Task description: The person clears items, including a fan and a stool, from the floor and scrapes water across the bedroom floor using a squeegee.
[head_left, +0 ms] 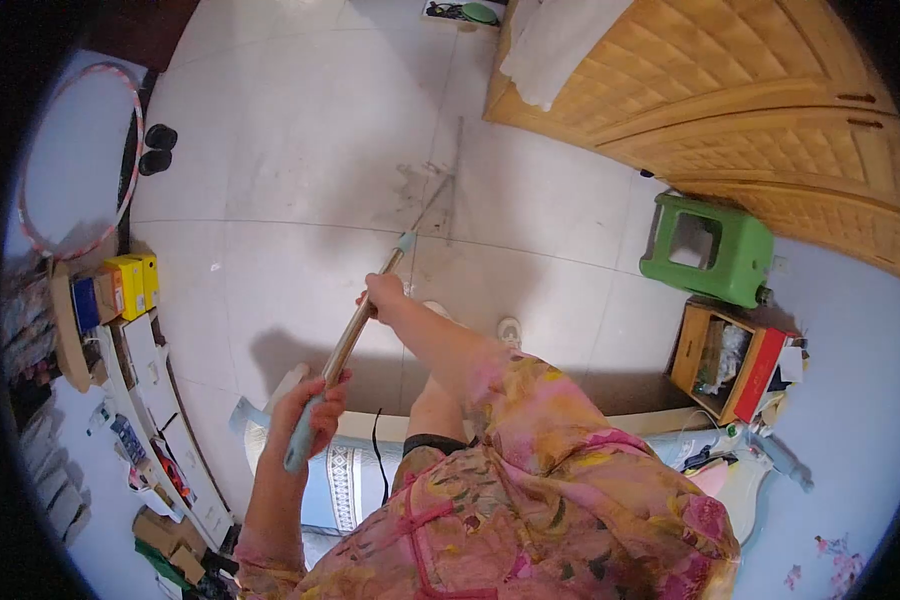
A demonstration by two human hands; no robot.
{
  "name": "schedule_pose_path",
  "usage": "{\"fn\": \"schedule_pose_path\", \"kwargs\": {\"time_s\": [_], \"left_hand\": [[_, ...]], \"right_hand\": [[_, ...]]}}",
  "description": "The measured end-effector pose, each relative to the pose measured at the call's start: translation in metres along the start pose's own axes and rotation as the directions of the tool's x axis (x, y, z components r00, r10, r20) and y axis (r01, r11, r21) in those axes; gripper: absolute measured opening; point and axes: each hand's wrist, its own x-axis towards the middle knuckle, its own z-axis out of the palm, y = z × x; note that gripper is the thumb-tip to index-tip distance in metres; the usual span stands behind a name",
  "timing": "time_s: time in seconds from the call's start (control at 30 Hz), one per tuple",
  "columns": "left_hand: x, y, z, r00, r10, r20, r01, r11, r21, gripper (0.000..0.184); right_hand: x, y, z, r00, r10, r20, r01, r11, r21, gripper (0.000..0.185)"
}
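A long-handled floor squeegee [348, 338] slants forward from my body, with a metal pole and pale blue grip. Its thin bar-shaped head [452, 190] lies on the floor. My left hand [310, 408] is wrapped round the blue grip at the near end. Farther up the pole, my right hand [381, 296] is closed round the metal part, its arm reaching across in front of me. Greyish smudges or debris [405, 192] mark the floor beside the head; what they are, I cannot tell.
Pale floor tiles [300, 180] spread ahead. At right stand a green plastic stool [722, 250], a wooden box [705, 360] and a wooden wardrobe [710, 90]. Dark shoes [156, 149], a hula hoop [135, 140] and a white cabinet [165, 400] line the left. Behind me is a bed [355, 480].
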Motion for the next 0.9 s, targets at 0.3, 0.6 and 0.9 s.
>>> {"fn": "schedule_pose_path", "kwargs": {"time_s": [0.3,0.6,0.9], "left_hand": [[0.081,-0.091,0.02,0.969,-0.248,0.008,0.224,0.888,0.403,0.038],[0.279,-0.156,0.092,0.892,-0.453,0.014,0.416,0.83,0.373,0.028],[0.082,-0.1,0.061,0.985,-0.144,-0.096,0.15,0.988,0.048,0.036]], "right_hand": [[-0.039,-0.014,-0.175,0.961,-0.214,-0.173,0.196,0.974,-0.116,0.016],[0.028,-0.109,-0.383,0.9,-0.065,-0.431,0.195,0.944,0.265,0.012],[-0.029,-0.047,-0.167,0.986,0.104,-0.133,-0.094,0.993,0.078,0.016]]}}
